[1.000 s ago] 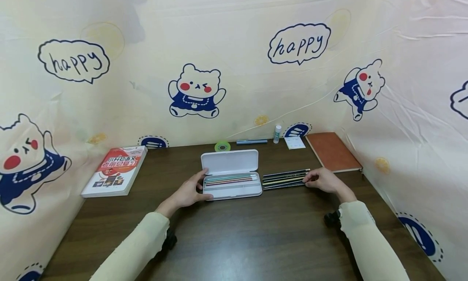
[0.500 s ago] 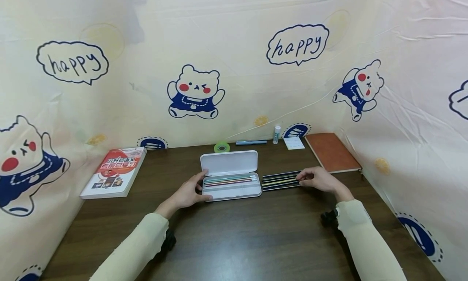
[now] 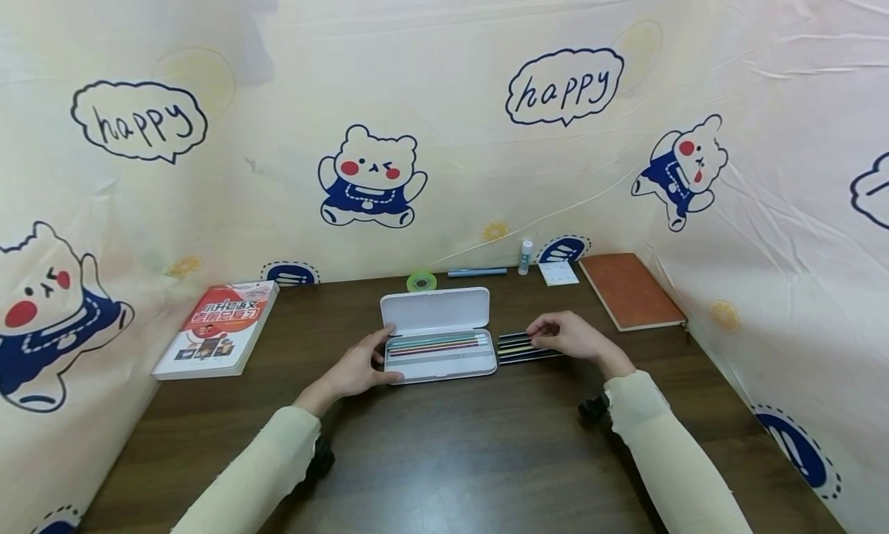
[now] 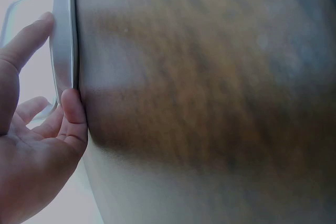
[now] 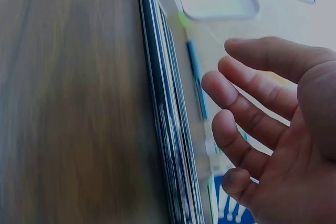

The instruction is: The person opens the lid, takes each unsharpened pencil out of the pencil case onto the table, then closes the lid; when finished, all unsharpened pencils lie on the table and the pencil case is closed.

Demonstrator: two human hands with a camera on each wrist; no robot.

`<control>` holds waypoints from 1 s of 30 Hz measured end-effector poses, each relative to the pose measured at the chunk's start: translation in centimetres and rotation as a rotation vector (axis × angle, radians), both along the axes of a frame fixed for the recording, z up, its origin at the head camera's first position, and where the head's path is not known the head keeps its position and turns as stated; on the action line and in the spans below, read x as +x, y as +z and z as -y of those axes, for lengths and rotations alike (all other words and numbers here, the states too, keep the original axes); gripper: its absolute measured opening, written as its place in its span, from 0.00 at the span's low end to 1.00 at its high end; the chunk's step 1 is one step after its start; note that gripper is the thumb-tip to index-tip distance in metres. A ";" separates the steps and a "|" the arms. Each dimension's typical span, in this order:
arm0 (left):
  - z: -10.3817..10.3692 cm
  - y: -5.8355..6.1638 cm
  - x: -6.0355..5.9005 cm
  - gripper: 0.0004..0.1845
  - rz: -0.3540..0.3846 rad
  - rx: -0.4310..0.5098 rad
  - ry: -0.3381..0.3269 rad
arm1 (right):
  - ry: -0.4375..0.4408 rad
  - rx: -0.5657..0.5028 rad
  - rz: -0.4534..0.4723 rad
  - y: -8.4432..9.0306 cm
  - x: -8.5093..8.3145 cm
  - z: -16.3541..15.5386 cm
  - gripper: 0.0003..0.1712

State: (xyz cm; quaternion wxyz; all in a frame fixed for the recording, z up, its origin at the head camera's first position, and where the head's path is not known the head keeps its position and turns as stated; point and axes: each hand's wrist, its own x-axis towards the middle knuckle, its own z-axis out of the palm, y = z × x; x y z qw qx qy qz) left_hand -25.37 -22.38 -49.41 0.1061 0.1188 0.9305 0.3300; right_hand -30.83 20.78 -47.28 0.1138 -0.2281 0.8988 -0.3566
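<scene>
A white pencil case lies with its lid raised in the head view, and several pencils fill its back compartment. My left hand grips the case's left end; the left wrist view shows thumb and fingers along its pale side wall. Right of the case, a row of several dark pencils lies side by side on the table. My right hand is over the right part of that row, hiding it. In the right wrist view its relaxed fingers hold nothing beside the dark pencils.
Behind the case are a roll of green tape, a blue pen, a glue stick and a small paper. A brown notebook lies back right, a thick book at left. Patterned cloth hangs behind.
My right hand has slid left along the dark pencils, from their right ends toward the case. The left hand and the case have stayed in place.
</scene>
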 end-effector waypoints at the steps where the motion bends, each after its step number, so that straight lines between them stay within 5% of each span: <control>1: 0.0 0.0 0.0 0.54 0.001 -0.001 0.001 | 0.009 -0.003 -0.005 0.0 0.0 0.5 0.13; 16: 0.0 0.1 0.0 0.53 0.004 -0.012 0.006 | 0.106 0.014 -0.074 0.0 0.1 7.3 0.13; 30: 0.1 0.0 0.0 0.53 0.002 -0.012 0.004 | 0.123 0.144 -0.105 -0.9 -0.1 9.8 0.16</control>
